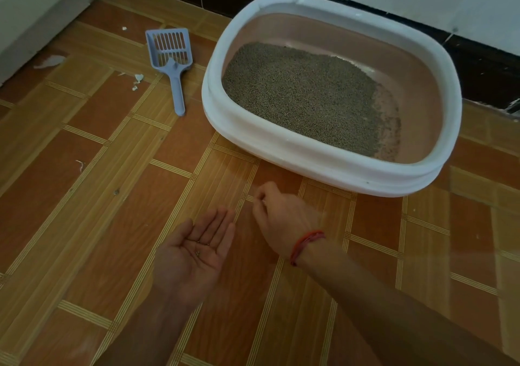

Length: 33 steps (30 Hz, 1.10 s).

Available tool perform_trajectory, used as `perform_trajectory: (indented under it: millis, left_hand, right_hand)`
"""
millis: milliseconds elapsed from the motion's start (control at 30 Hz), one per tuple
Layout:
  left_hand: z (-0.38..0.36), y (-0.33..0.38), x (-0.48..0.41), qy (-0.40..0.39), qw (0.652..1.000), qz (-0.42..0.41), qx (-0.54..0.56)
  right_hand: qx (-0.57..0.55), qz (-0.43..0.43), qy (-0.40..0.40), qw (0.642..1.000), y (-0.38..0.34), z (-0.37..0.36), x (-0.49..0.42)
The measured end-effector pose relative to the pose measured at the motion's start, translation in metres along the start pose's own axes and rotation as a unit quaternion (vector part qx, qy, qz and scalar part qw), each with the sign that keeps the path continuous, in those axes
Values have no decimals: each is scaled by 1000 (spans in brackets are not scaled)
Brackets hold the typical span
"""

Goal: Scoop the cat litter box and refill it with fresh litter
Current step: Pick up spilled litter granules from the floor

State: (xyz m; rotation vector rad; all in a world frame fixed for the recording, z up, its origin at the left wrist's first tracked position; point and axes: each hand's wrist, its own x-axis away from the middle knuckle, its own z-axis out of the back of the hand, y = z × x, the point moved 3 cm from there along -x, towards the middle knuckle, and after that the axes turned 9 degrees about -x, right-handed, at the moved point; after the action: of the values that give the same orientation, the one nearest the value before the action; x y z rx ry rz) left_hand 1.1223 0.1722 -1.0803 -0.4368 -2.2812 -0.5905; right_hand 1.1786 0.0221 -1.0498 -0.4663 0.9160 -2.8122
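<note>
One view: the head camera only, looking down at the floor, so I work from that alone.
Litter box: I see the litter box [281, 143] standing on the floor [84, 197] at upper right, near the dark skirting [478, 64] of the wall. It has a white rim and a pinkish inside.
Litter: grey-brown litter [301, 92] covers most of the bottom of the box. It thins at the right end, where a strip of bare pink bottom shows.
Scoop: the slotted pale blue scoop [170, 56] lies flat on the floor just left of the box and apart from it, handle pointing toward the camera. Neither hand touches it.
Left grip: the left grip [188, 258] is held palm up in front of the box, fingers straight and together, spread fully flat. A few loose granules [198, 252] rest on the palm.
Right grip: the right grip [278, 216] is just right of the left one, back of the hand up. Its fingers curl downward, thumb and fingertips bunched close to the floor, short of the box's near rim. I cannot tell whether anything is pinched between them.
Wrist: a red thread band [306, 243] circles the right wrist.
Floor bits: white scraps [138, 80] lie on the floor left of the scoop's handle.
</note>
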Motion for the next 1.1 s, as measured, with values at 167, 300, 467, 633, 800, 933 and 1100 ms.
perform_trajectory:
  millis: [167,300,467,633,800,933,1100]
  left_hand:
    - [0,-5,1,-11,1000,20,-20]
    - [2,-7,-1,-18,998,41,-33]
    - [2,-6,1,-24,999,37,-20]
    - [2,-2,-1,-29,999,17,-20]
    - [3,-3,-2,-6,1000,2,-5]
    - [2,-4,-3,1,1000,2,-6]
    - [1,-5,-4,5,1000,4,-8]
  right_hand:
    - [-59,59,-41,996,-52,-14,29]
    - [-36,100,-41,994,-64,-26,37]
    - [-71,98,-47,992,-61,-27,37]
    - [-127,90,43,987,-38,-14,30]
    - [-128,-86,139,978,42,4,7]
    - [-91,-137,185,969,73,13,-1]
    - [-84,-149,201,965,84,18,-4]
